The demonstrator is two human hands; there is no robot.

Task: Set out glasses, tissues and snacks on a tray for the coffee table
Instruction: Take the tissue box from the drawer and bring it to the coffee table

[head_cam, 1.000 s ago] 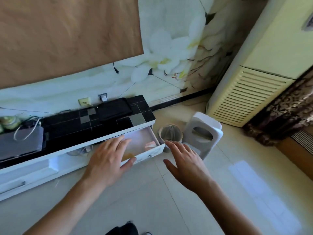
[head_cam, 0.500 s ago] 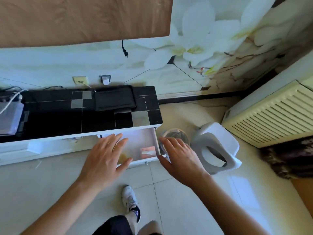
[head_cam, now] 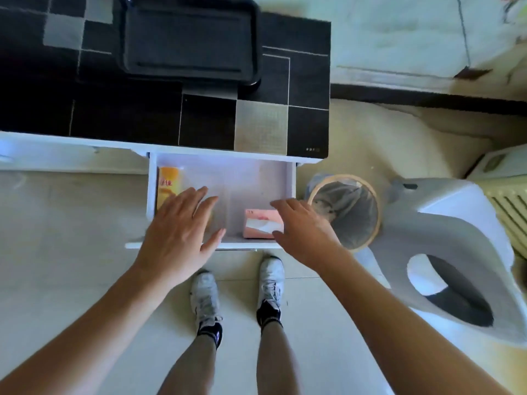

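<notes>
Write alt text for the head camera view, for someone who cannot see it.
Seen from above, a person's open left hand and right hand reach into an open white drawer holding an orange snack box and a pink tissue pack. A black tray sits on the cabinet top behind; a wastebasket stands beside.

Lined wastebasket (head_cam: 346,210) on pale floor, white stool (head_cam: 456,252) beside it, white sneakers (head_cam: 238,292), louvred unit (head_cam: 510,212) at right.
</notes>
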